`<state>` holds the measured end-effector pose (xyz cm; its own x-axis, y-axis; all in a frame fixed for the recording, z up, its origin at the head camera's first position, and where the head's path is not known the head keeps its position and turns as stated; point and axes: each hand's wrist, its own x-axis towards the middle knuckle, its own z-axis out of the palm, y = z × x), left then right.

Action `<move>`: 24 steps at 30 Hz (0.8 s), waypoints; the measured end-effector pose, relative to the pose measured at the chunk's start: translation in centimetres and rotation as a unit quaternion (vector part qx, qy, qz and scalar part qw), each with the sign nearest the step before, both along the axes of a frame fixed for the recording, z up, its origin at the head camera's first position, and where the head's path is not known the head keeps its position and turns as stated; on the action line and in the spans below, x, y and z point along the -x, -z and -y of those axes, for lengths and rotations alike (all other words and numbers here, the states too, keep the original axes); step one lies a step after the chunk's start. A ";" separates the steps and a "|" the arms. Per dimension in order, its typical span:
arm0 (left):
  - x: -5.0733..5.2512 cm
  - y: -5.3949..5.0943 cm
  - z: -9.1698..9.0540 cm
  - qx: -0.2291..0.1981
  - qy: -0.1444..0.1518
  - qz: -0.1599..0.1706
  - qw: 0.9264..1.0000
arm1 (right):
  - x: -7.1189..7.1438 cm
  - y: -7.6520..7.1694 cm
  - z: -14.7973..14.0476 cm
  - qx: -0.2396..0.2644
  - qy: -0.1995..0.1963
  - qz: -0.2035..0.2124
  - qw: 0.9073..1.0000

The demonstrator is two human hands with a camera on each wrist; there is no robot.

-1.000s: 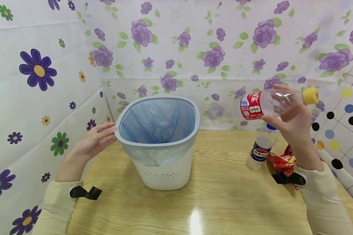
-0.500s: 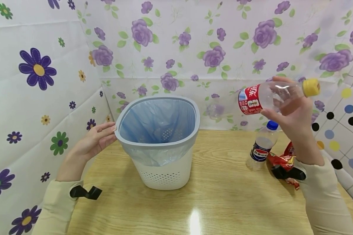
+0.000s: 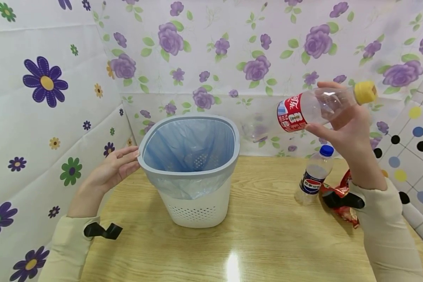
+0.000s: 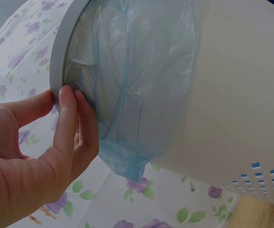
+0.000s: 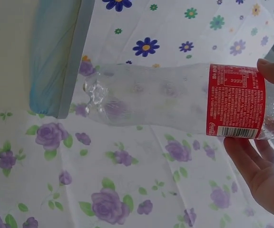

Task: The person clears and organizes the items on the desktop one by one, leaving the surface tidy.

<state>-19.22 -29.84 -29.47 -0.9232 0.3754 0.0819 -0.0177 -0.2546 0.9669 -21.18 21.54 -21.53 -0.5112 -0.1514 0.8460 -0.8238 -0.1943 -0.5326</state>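
Note:
A white trash can [image 3: 201,209] with a grey rim stands on the table, lined with a blue plastic bag [image 3: 183,147]. My left hand [image 3: 114,170] is at the left side of its rim; in the left wrist view, the thumb and fingers pinch the rim [image 4: 57,61]. Up at the right, my right hand [image 3: 350,131] grips a clear plastic soda bottle [image 3: 291,113] with a red label and yellow cap. The bottle lies nearly level, its base toward the can and its cap to the right. In the right wrist view, the bottle's base [image 5: 96,95] appears close to the can's rim.
A clear bottle with a blue cap and dark label [image 3: 311,180] stands on the wooden table [image 3: 268,235] at right. Beside it lies a crumpled red wrapper [image 3: 345,213], partly behind my right forearm. Flowered sheets [image 3: 211,51] hang behind and at the left.
My right hand has raised the yellow-capped bottle and brought it slightly left, toward the trash can. The left hand has stayed at the rim.

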 end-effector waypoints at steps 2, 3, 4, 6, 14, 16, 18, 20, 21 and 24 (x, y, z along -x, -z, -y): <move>0.0 0.0 0.0 0.000 0.000 0.000 1.000 | 0.0 -0.5 0.4 -0.011 0.000 0.004 1.000; 0.0 0.0 0.0 0.000 0.000 0.000 1.000 | 0.1 -0.8 0.7 -0.016 -0.002 0.006 1.000; 0.0 0.0 0.0 -0.002 0.002 0.000 1.000 | 0.1 -1.0 0.9 -0.021 -0.004 0.010 1.000; -0.1 0.0 0.0 -0.006 0.005 -0.002 1.000 | 0.2 -1.2 1.5 -0.026 -0.017 0.014 0.999; -0.1 0.1 0.1 -0.019 0.017 -0.004 1.000 | 0.0 -2.0 4.2 -0.094 -0.016 0.013 0.995; 0.0 0.1 0.1 -0.018 0.017 -0.005 1.000 | -0.2 -2.2 4.9 -0.109 -0.016 0.023 0.994; 0.0 0.1 0.1 -0.016 0.015 -0.006 1.000 | -0.3 -2.4 5.7 -0.134 -0.003 0.035 0.990; 0.0 0.1 0.1 -0.015 0.015 -0.007 1.000 | -0.4 -2.6 6.3 -0.170 0.008 0.043 0.984; 0.0 0.1 0.1 -0.015 0.015 -0.007 1.000 | -0.4 -2.7 6.5 -0.192 0.018 0.044 0.980; 0.0 0.1 0.0 -0.018 0.018 -0.005 1.000 | -0.5 -2.7 6.9 -0.240 0.044 0.049 0.969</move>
<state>-19.18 -29.88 -29.55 -0.9079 0.4056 0.1056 -0.0176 -0.2887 0.9573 -20.72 14.63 -18.86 -0.6139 -0.4671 0.6363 -0.7671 0.1629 -0.6205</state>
